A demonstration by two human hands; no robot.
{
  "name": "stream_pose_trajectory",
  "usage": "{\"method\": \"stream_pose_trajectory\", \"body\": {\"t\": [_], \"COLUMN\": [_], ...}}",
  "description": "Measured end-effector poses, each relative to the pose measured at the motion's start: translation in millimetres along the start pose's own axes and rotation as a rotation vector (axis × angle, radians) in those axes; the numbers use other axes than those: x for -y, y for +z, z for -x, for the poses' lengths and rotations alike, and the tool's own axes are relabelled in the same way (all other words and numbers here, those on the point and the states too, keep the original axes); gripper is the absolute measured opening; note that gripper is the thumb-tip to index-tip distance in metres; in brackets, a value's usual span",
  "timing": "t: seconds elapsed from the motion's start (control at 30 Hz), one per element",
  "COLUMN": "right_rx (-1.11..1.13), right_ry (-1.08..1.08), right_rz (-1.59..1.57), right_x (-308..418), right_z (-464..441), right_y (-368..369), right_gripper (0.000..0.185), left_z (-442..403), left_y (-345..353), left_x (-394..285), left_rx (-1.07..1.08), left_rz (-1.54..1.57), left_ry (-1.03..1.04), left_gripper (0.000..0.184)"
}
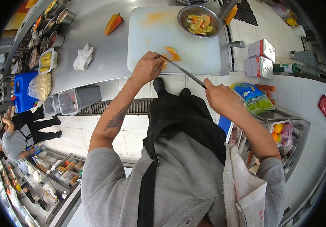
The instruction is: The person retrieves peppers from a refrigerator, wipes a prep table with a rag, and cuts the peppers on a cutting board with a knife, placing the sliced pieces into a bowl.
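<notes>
My right hand is closed around the handle of a long kitchen knife. Its blade slants across the near part of a white cutting board, with the tip beside my left hand. The left fingers are curled down against a piece of orange bell pepper, partly hidden by them and the blade. Just beyond the blade lie other cut pepper pieces. A metal bowl at the board's far right corner holds chopped pepper. A whole orange-green pepper rests left of the board.
On the steel counter, a crumpled white cloth lies left of the board. Metal containers and a white basket line the left side. Tins stand at right. Another person stands far left.
</notes>
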State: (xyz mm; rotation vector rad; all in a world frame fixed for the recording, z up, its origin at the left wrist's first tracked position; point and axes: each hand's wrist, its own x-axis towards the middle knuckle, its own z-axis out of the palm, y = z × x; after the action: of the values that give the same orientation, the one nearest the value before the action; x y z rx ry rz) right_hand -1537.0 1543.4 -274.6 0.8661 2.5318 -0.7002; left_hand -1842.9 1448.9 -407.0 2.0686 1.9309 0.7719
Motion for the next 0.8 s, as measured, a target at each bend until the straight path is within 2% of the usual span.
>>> {"method": "stream_pose_trajectory", "body": {"t": [0.1, 0.23, 0.3, 0.33, 0.37, 0.43, 0.47, 0.53, 0.63, 0.67, 0.7, 0.73, 0.77, 0.8], "right_rx": [-0.002, -0.052, -0.038, -0.16, -0.17, 0.057, 0.069, 0.105, 0.133, 0.112, 0.096, 0.101, 0.037, 0.034], "right_ry": [-0.008, -0.016, -0.042, -0.119, -0.118, 0.241, 0.292, 0.3, 0.213, 0.165, 0.222, 0.153, 0.141, 0.123], "right_rz": [-0.014, -0.114, -0.235, -0.258, -0.26, -0.792, -0.997, -1.123, -1.27, -1.346, -1.322, -1.298, -1.267, -1.23], "right_x": [7, -11, -26, -37, -51, -57, -71, -71, -52, -38, -18, -7, 10, 18], "right_z": [0, -36, -46, -41, -32, -1, 1, -8, -49, -62, -71, -81, -79, -83], "right_y": [4, 62, 60, 64, 64, 45, 61, 79, 123, 131, 129, 132, 120, 118], "right_gripper": [0.031, 0.032, 0.035, 0.034, 0.034, 0.034, 0.03, 0.029, 0.036, 0.039, 0.041, 0.042, 0.034, 0.031], "left_z": [0, 9, 4, 5, 3, 0, -5, -24, -44, -48, -49, -50, -52, -56], "left_y": [3, 1, -2, -1, 3, 7, 12, 29, 57, 70, 81, 91, 95, 92], "left_x": [4, 0, -2, 2, 7, 1, -1, -8, -26, -29, -30, -29, -29, -33], "left_rx": [-0.007, -0.023, -0.141, -0.165, -0.164, -0.235, -0.226, -0.283, -0.322, -0.365, -0.354, -0.448, -0.539, -0.635], "left_rz": [0.02, 0.066, 0.115, 0.102, 0.098, -0.001, -0.005, -0.142, -0.15, -0.108, -0.114, 0.018, 0.154, 0.054], "left_ry": [0.002, 0.008, -0.043, -0.156, -0.147, -0.248, -0.247, -0.112, -0.145, -0.17, -0.157, -0.293, -0.43, -0.388], "left_gripper": [0.013, 0.01, 0.006, 0.019, 0.019, 0.043, 0.043, 0.062, 0.062, 0.051, 0.051, 0.042, 0.034, 0.026]}}
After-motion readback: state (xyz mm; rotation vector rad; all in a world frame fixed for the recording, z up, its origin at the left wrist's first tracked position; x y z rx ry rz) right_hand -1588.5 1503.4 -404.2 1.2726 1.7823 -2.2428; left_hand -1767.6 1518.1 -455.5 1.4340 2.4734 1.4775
